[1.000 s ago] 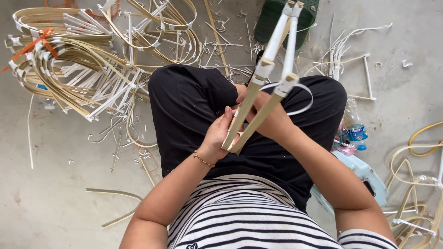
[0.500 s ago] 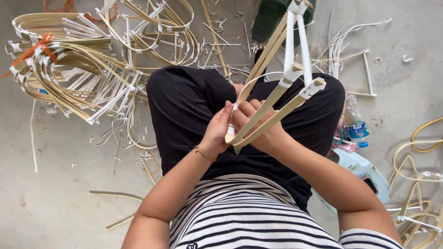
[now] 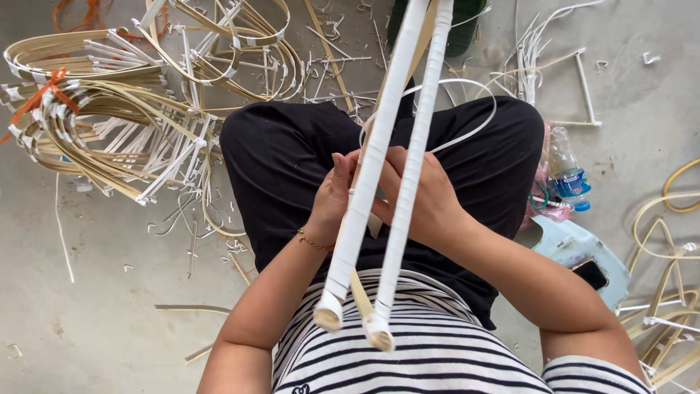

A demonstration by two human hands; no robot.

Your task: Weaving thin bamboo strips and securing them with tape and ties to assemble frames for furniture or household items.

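Note:
Two cane sticks wrapped in white strip (image 3: 379, 160) rise from my lap toward the camera, their bound ends near my striped shirt. My left hand (image 3: 332, 197), with a thin gold bracelet, grips the sticks from the left. Behind them, my right hand (image 3: 423, 197) holds them from the right. A loose white plastic strip (image 3: 474, 124) loops over my black trousers, running from my hands. Bare tan cane shows between the wrapped sticks near my hands.
A pile of bent cane frames with white bindings (image 3: 131, 109) lies on the concrete floor at left, with orange cord. Strip offcuts litter the floor. A plastic bottle (image 3: 565, 171) and a pale blue stool (image 3: 583, 255) sit at right, beside more cane loops (image 3: 671, 292).
The wrapped sticks have swung from pointing away at the upper right to standing up toward the camera, ends now near my chest. Both hands stayed on them.

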